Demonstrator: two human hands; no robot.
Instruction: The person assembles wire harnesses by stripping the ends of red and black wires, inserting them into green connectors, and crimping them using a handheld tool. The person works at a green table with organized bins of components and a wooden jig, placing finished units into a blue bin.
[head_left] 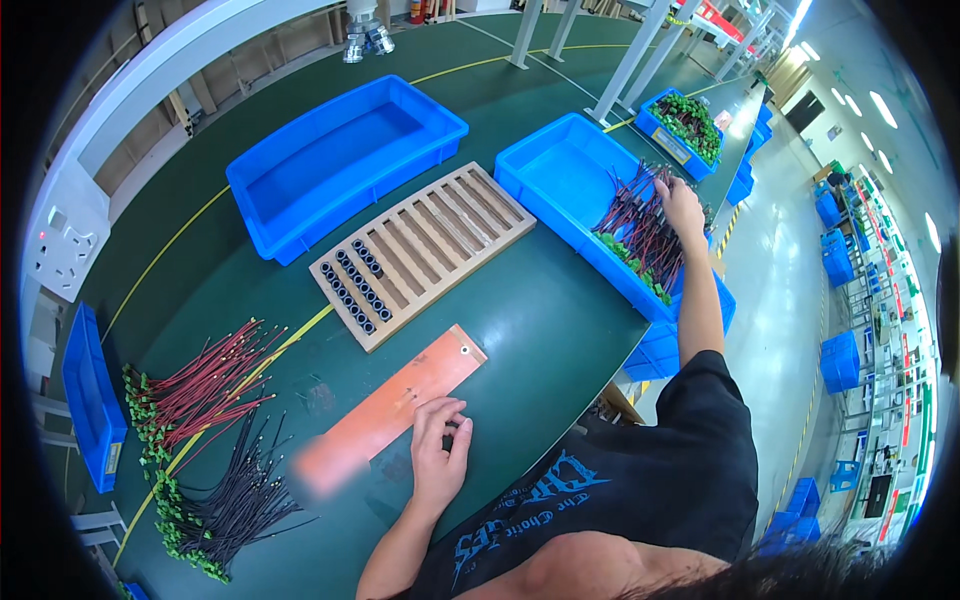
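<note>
My right hand [682, 208] reaches into a blue bin [560, 165] at the right, its bent fingers closed on dark red and black wires [640, 215] with green connectors. How many strands it grips is hidden. My left hand [439, 452] rests near the table's front edge, beside an orange-red strip [400, 405] with a hole at one end. Its fingers are loosely curved, the thumb stands apart, and nothing shows in them. Left of the strip lie a bundle of red wires [215, 385] and a bundle of black wires [240, 500], both with green connectors.
A slotted wooden tray [455, 270] stands mid-table, with small black round parts [345, 285] in its left slots. Behind it sits an empty blue bin [260, 215]. Another blue bin [675, 150] of green parts is at the far right. A metal frame [130, 100] rises at left.
</note>
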